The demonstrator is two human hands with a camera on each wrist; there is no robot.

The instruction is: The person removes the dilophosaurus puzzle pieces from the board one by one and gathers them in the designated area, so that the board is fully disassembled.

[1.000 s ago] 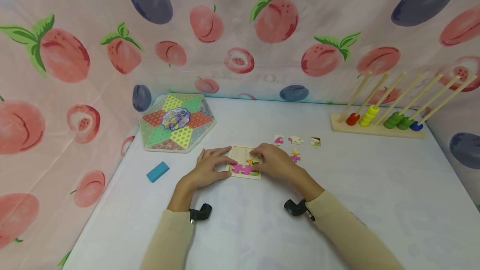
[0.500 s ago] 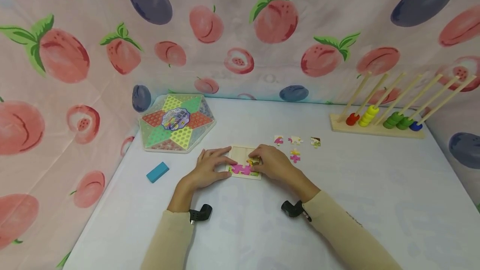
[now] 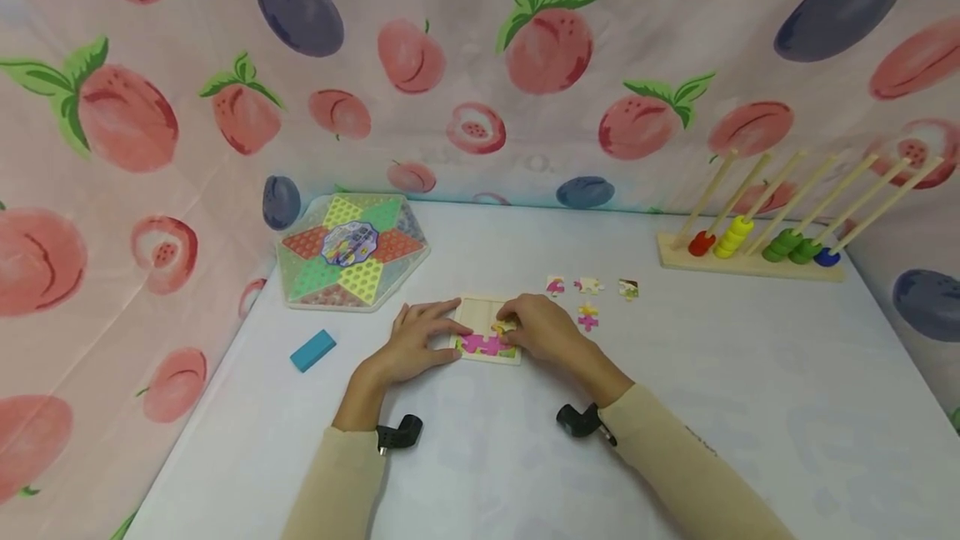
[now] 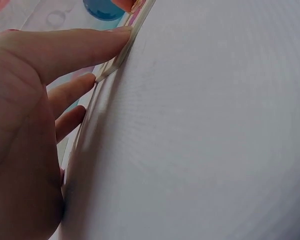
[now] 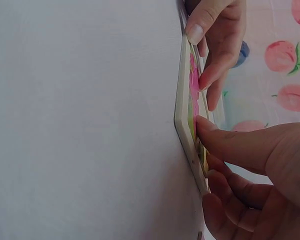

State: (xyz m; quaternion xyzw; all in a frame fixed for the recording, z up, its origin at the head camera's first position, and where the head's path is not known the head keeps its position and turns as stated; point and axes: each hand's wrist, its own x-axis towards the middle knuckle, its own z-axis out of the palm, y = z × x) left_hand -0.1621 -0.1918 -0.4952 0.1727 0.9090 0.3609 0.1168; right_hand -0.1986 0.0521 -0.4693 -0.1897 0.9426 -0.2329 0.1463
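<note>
A small wooden puzzle tray [image 3: 474,312] lies on the white table in the head view, with joined pink puzzle pieces [image 3: 483,346] along its near side. My left hand [image 3: 412,344] rests at the tray's left side, its fingers extended; the thumb touches the near-left corner and the index fingertip the pink pieces. At the tray's right side, my right hand [image 3: 551,327] pinches a puzzle piece [image 3: 501,327] with yellow on it, largely hidden by the fingers. In the right wrist view the thumb and curled fingers are at the tray's edge, around a dark-and-yellow patch.
Several loose puzzle pieces [image 3: 588,317] lie right of the tray. A blue block [image 3: 312,351] and a hexagonal Chinese checkers box [image 3: 352,252] are at the left. A wooden bead-counting stand [image 3: 750,264] with upright rods stands back right, before a fruit-print cloth [image 3: 480,40].
My right hand and forearm have shifted slightly left, with the fingers still at the tray's right side. My left hand stays in place. The head view has tilted up a little.
</note>
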